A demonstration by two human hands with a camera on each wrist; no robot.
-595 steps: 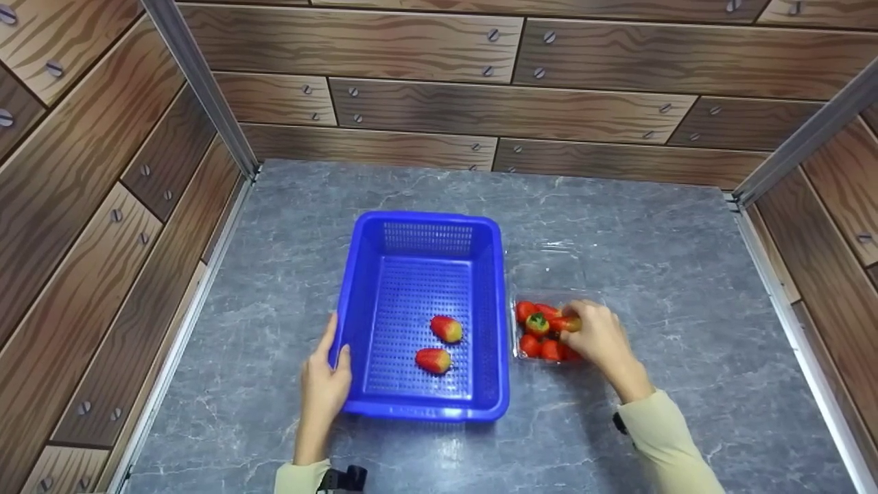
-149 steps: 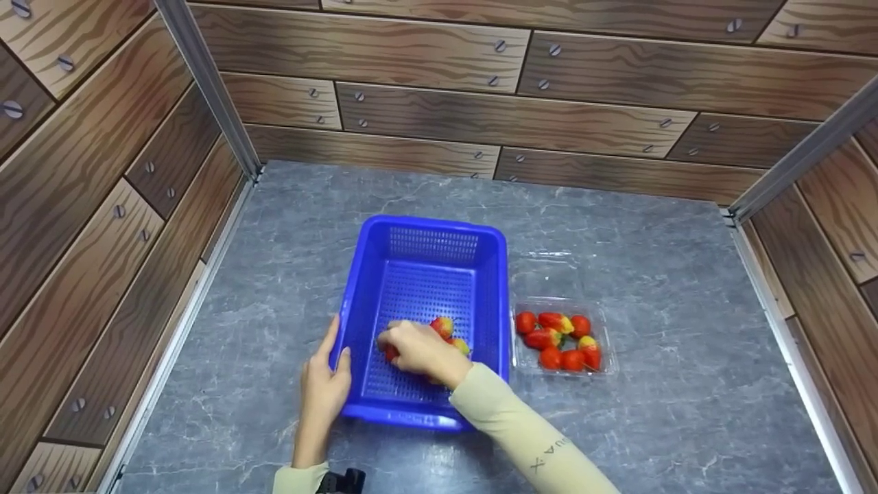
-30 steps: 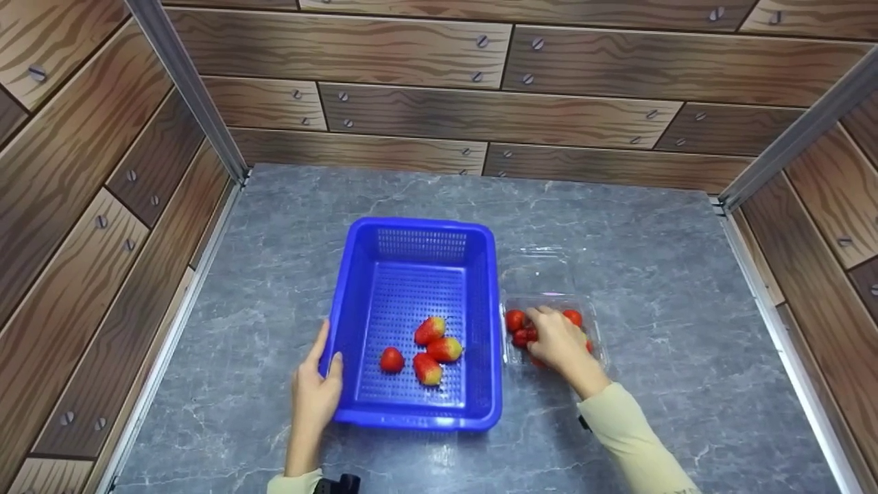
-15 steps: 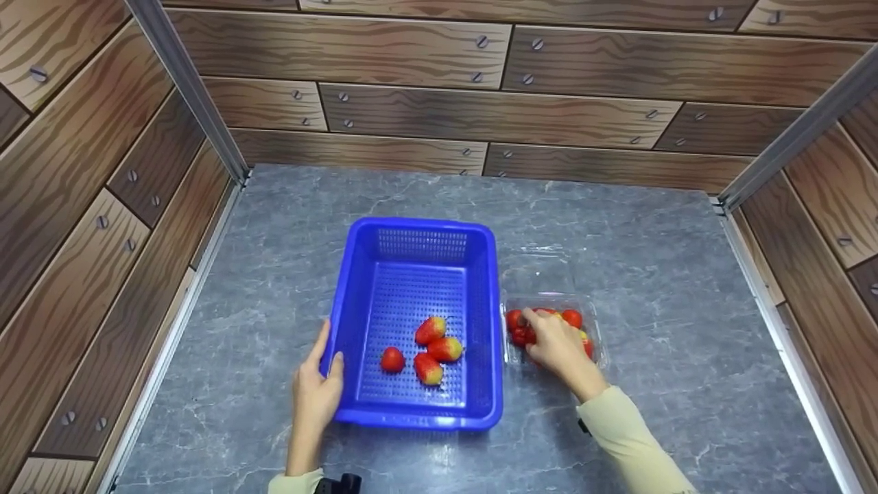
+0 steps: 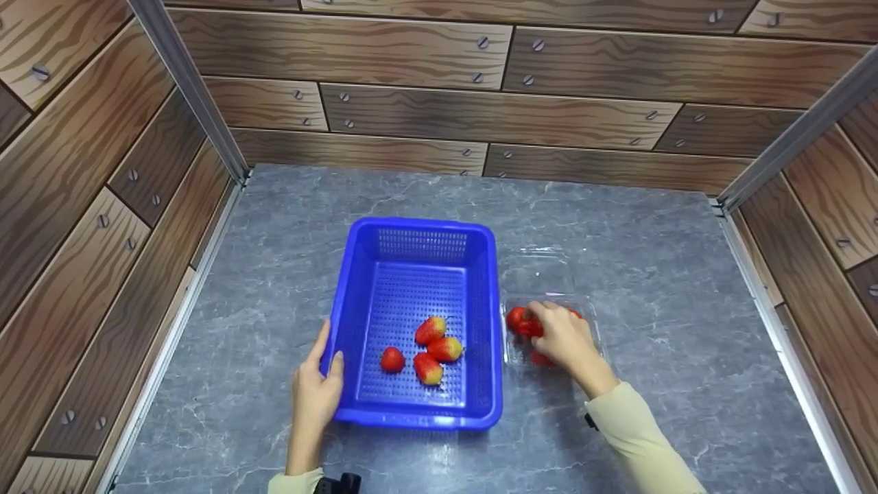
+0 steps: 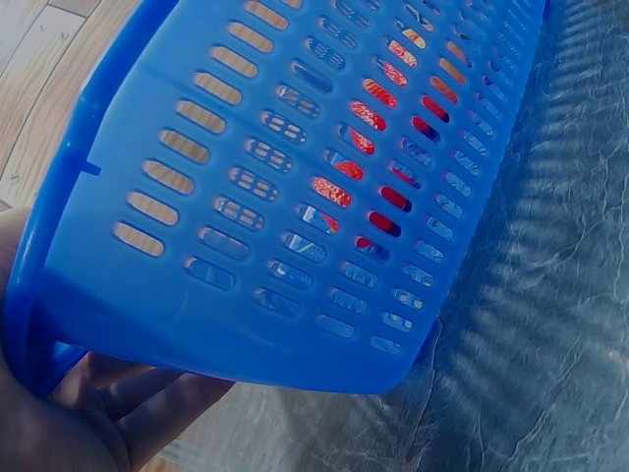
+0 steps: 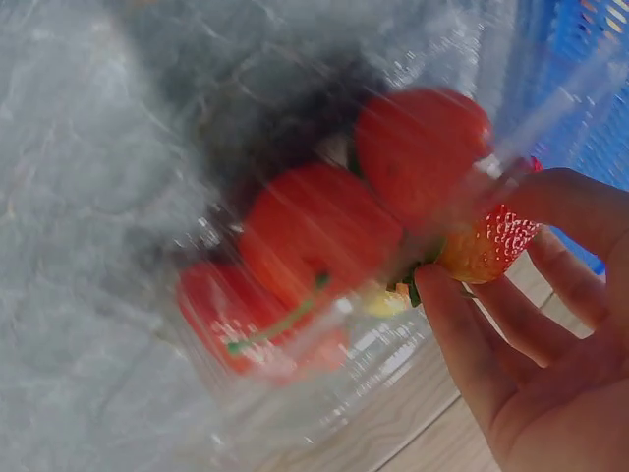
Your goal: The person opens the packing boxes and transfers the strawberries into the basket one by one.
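A blue perforated plastic basket (image 5: pixel 495 322) stands mid-surface, with several red-and-yellow strawberries (image 5: pixel 444 349) lying towards its near end. My left hand (image 5: pixel 314 391) grips the basket's left rim; in the left wrist view its fingers (image 6: pixel 167 408) curl under that rim. To the right of the basket lies an opened clear plastic clamshell box (image 5: pixel 595 322) holding more strawberries. Over it, my right hand (image 5: pixel 568 343) pinches a strawberry (image 7: pixel 486 244), its green leaves by one fingertip in the right wrist view. Beside it in the box are other red strawberries (image 7: pixel 319 236), partly behind clear plastic.
The clamshell's transparent lid (image 5: pixel 545 271) lies folded back on the grey marbled surface (image 5: pixel 658 274), beyond the box. Wood-patterned walls (image 5: pixel 425 55) enclose the back and both sides, with metal posts (image 5: pixel 199 89) at the corners.
Strawberries in the basket have gone from two to several. My right hand has come back from the basket to the box and now holds a strawberry. The left hand still grips the rim.
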